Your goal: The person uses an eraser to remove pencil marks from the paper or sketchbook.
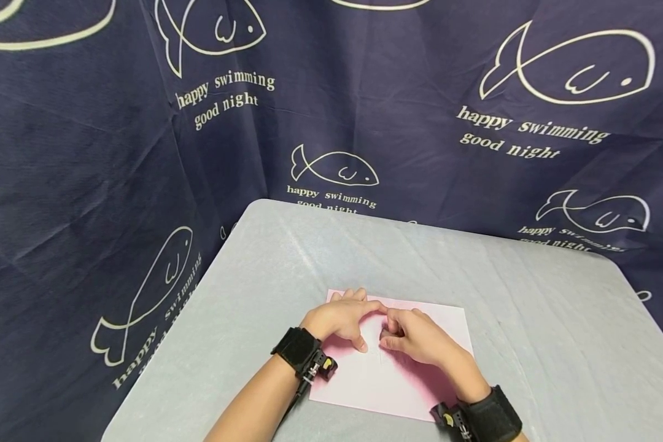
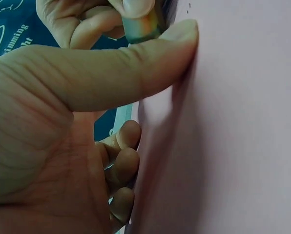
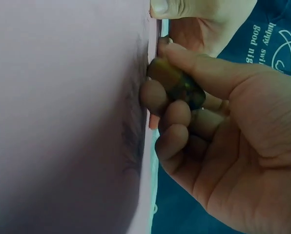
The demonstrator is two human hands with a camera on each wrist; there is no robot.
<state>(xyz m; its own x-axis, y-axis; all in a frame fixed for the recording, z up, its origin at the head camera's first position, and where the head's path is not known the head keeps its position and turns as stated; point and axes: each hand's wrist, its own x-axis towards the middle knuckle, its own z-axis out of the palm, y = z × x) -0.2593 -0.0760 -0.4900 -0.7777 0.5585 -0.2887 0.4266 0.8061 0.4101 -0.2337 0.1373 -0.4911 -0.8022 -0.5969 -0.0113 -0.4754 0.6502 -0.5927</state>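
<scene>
A pink sheet of paper [image 1: 398,380] lies flat on the grey table [image 1: 530,307] near its front edge. My left hand [image 1: 342,322] rests on the sheet's far left part. Its thumb [image 2: 135,73] lies straight and presses the paper [image 2: 243,122], and its other fingers [image 2: 121,165] sit at the paper's far edge. My right hand [image 1: 414,337] is just to its right, almost touching it. It pinches a small dark olive object [image 3: 177,85] between thumb and fingers, held against the paper [image 3: 62,97]. The same object [image 2: 143,29] shows above my left thumb.
A dark blue cloth [image 1: 116,184] printed with white fish and words hangs behind and to the left of the table. Black straps sit on both wrists [image 1: 298,350]. Bare table surface lies to the right of and beyond the paper.
</scene>
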